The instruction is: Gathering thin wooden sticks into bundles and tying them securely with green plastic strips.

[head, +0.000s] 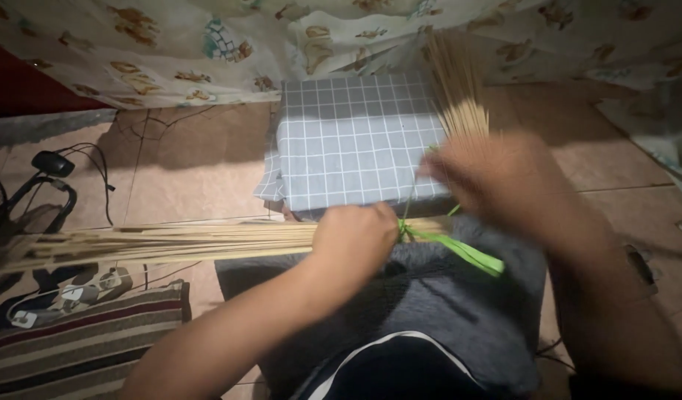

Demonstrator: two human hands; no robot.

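Observation:
My left hand (354,237) is closed around a long bundle of thin pale sticks (155,244) that runs off to the left across my lap. A bright green plastic strip (459,250) is tied at the bundle's end beside that hand and trails to the right over my grey shorts (444,304). My right hand (496,174) is blurred with motion, raised above the lap, gripping a second bunch of thin sticks (459,89) that fans upward. A thin green strand runs between the two hands.
A grey checked cushion (348,141) lies on the tiled floor (193,170) in front of me. A patterned cloth (178,44) hangs behind it. A striped mat (81,341), sandals and a dark fan with cables (37,185) are at the left.

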